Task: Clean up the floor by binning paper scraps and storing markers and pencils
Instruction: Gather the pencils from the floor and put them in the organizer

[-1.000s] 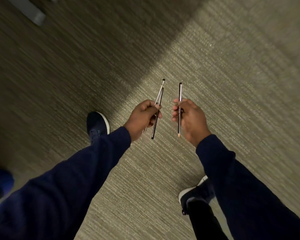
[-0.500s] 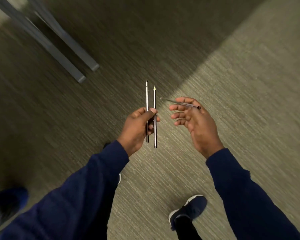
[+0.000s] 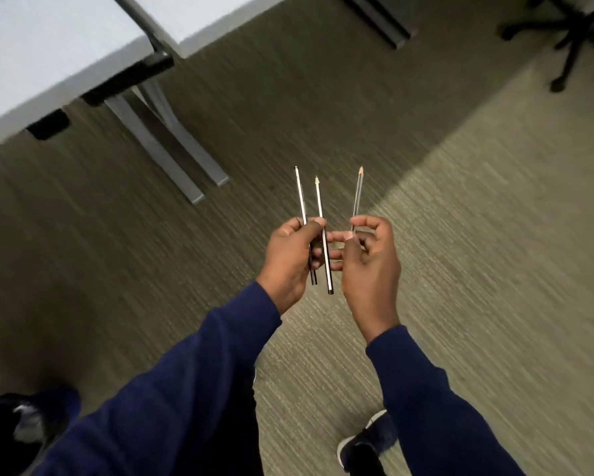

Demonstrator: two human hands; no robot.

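Observation:
My left hand (image 3: 290, 259) grips two dark pencils (image 3: 319, 207) side by side, both upright above the carpet, one with its sharpened tip up. My right hand (image 3: 369, 259) pinches a third pencil (image 3: 357, 194) by its lower end between thumb and fingers, tip pointing up and away. The two hands are close together, fingers nearly touching. No paper scraps or markers are in view.
White tables (image 3: 48, 53) on grey metal legs (image 3: 165, 149) stand at the upper left. The black wheeled base of an office chair (image 3: 577, 32) is at the upper right. My shoes (image 3: 367, 441) stand on the carpet below. A dark bag-like shape (image 3: 17, 431) lies at the lower left.
The view has swung up, bringing the tables and chair base into sight. My right hand turned its pencil from lying sideways across the fingers to upright and moved closer to my left hand.

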